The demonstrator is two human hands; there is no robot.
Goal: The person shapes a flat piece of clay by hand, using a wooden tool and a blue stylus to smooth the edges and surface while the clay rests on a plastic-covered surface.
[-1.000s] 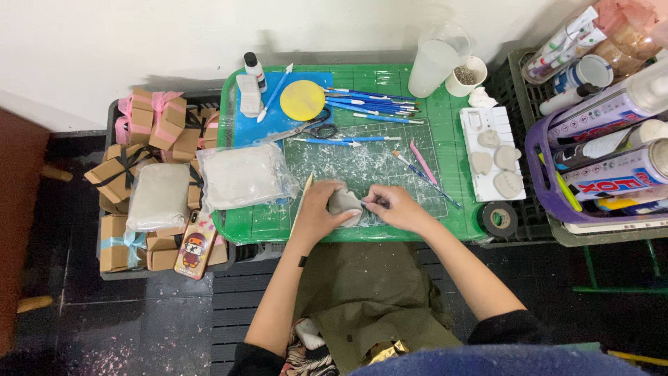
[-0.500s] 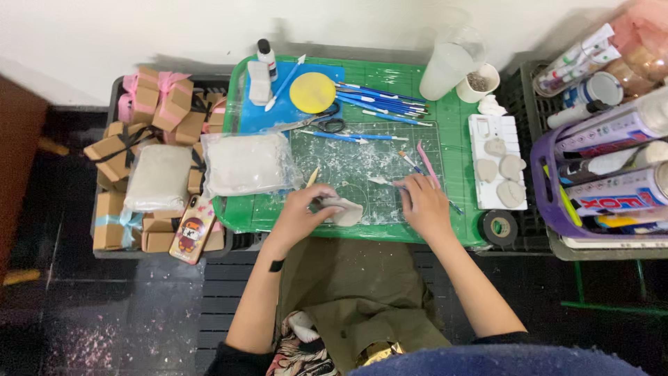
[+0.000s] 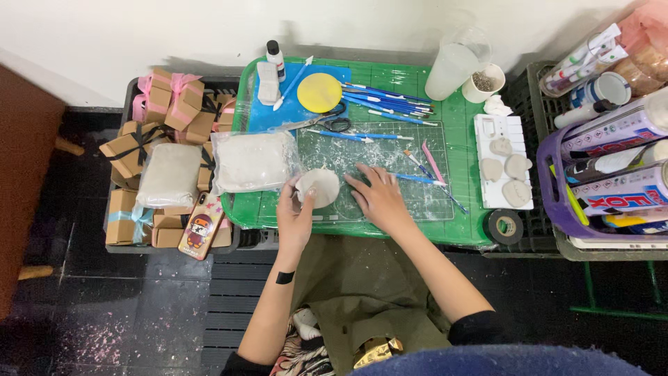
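My left hand [image 3: 295, 213] holds a flat round piece of pale clay [image 3: 321, 186] by its left edge, lifted over the front of the green cutting mat [image 3: 390, 160]. My right hand [image 3: 378, 196] lies flat, palm down, on the mat just right of the clay, fingers spread and holding nothing. A thin blue tool [image 3: 416, 178] lies on the mat just beyond my right fingertips. A clear bag of white clay [image 3: 252, 161] sits to the left of my left hand.
Blue modelling tools [image 3: 386, 101], scissors [image 3: 334, 124], a yellow disc [image 3: 319, 92] and cups [image 3: 483, 82] stand at the table's back. A white tray [image 3: 502, 161] with clay shapes and a tape roll [image 3: 504, 225] lie right. Brown gift boxes [image 3: 167, 111] and a phone [image 3: 200, 225] are left; paint bottles [image 3: 612, 160] far right.
Both hands were together around the clay lump. My right hand let go and moved onto the mat; my left hand now holds the flattened clay alone. The camera has shifted.
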